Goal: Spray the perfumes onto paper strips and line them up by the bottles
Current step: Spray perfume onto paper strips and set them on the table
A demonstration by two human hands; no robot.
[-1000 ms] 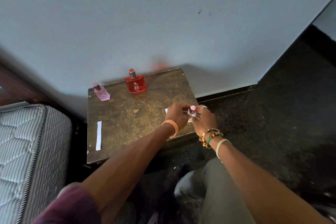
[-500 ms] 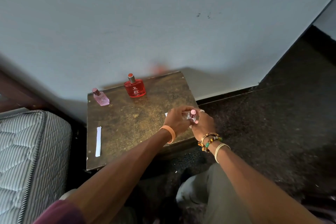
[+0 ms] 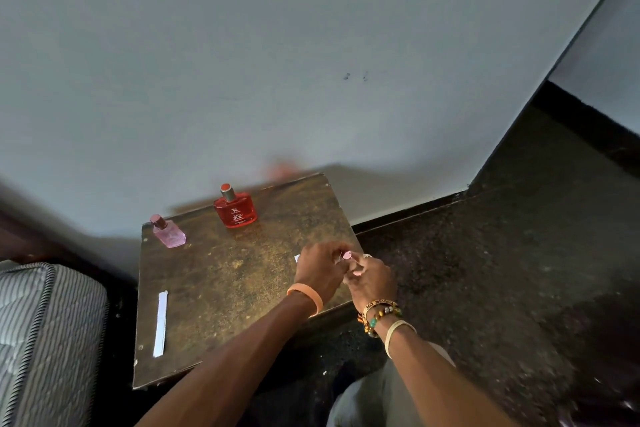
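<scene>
1. The small bottle (image 3: 346, 255) sits between the fingertips of both hands, above the table's near right corner. Only its pink cap shows, because the fingers hide the body.
2. The left hand (image 3: 320, 267) comes at the bottle from the left. Its fingers are curled tightly round the bottle, and an orange band (image 3: 306, 293) circles the wrist.
3. The right hand (image 3: 372, 279) meets the bottle from the right and below, fingers curled in narrowly against it. It wears a ring (image 3: 367, 255), and beaded bracelets (image 3: 379, 312) sit at the wrist.
4. A white corner of a strip (image 3: 296, 257) peeks out just left of the left-hand fingers. The rest lies hidden under the hand.
5. The red bottle (image 3: 235, 210) stands upright beyond the fingers and to their left, well apart from them. It is near the table's far edge by the wall (image 3: 311, 62).
6. The pink bottle (image 3: 168, 234) stands farther left again, near the far left corner.
7. A second strip (image 3: 160, 322) lies flat well to the left of the fingers and closer to the person. It runs along the left edge of the table (image 3: 225, 288).
8. Dark floor (image 3: 485, 270) spreads to the right of the fingers.
9. A striped mattress (image 3: 45, 340) lies past the table's left side.
</scene>
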